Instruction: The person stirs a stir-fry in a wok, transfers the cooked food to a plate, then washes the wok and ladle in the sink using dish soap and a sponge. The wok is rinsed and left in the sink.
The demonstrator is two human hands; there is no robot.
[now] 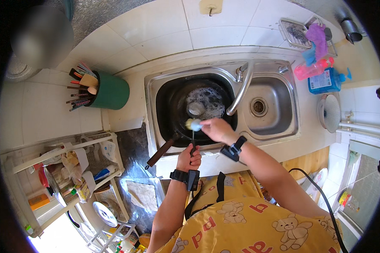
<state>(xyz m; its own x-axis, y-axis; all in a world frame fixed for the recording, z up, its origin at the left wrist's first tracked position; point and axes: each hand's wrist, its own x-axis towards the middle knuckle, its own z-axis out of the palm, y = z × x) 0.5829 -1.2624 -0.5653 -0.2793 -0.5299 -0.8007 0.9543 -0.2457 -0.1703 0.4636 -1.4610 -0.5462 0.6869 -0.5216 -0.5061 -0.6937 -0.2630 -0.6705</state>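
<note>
My left hand point(189, 158) grips the black handle of a utensil point(193, 142); its thin metal shaft points up over the left sink basin, and its far end is hidden behind a brush. My right hand point(218, 129) holds that small dish brush point(193, 124), pale blue with yellowish bristles, against or just over the utensil. Under both lies a dark frying pan or wok point(177, 104) inside the left basin, its brown handle point(161, 153) sticking out over the near rim. Soapy water with foam point(210, 98) and a pale round thing point(196, 108) sit in the pan.
A curved steel faucet point(242, 91) stands between the basins; the right basin point(269, 117) shows its drain. Soap bottles point(325, 81) and a ribbed bowl point(330, 113) stand right. Left are a green utensil holder point(112, 90) and a loaded white rack point(118, 158). A black cable point(323, 189) runs beside my right arm.
</note>
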